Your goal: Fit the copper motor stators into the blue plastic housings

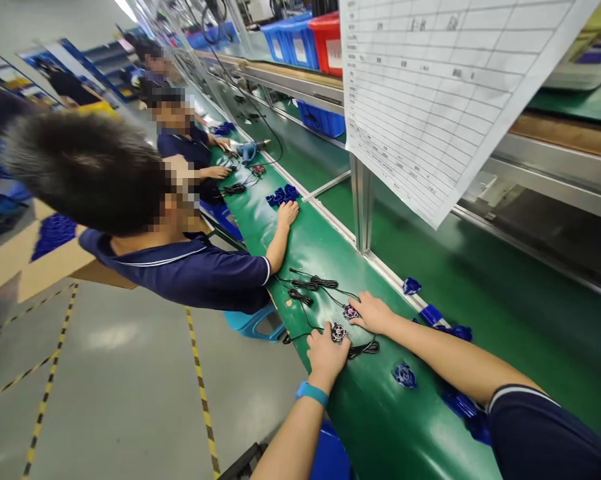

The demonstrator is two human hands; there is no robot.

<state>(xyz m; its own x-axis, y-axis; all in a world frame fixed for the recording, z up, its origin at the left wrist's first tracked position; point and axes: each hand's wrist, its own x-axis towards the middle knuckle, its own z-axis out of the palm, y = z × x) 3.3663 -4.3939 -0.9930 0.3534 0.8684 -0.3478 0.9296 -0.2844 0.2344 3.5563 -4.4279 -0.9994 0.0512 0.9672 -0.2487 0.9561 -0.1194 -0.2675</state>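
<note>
My left hand (pixel 325 353) lies on the green belt (pixel 380 413) with its fingers closed around a small round black fan part (pixel 338 331). My right hand (pixel 373 312) rests just beyond it, fingertips pinched on a second small round part (pixel 350 311). Black coiled cables (pixel 313 287) trail from these parts across the belt. A blue fan housing (pixel 404 375) lies on the belt below my right forearm. A blue band (pixel 311 393) is on my left wrist.
A co-worker in a dark blue shirt (pixel 190 270) sits to my left, one hand (pixel 287 213) on the belt by blue parts (pixel 282 195). More people sit farther along. A printed sheet (pixel 430 100) hangs from the rail; blue and red bins (pixel 305 43) stand behind.
</note>
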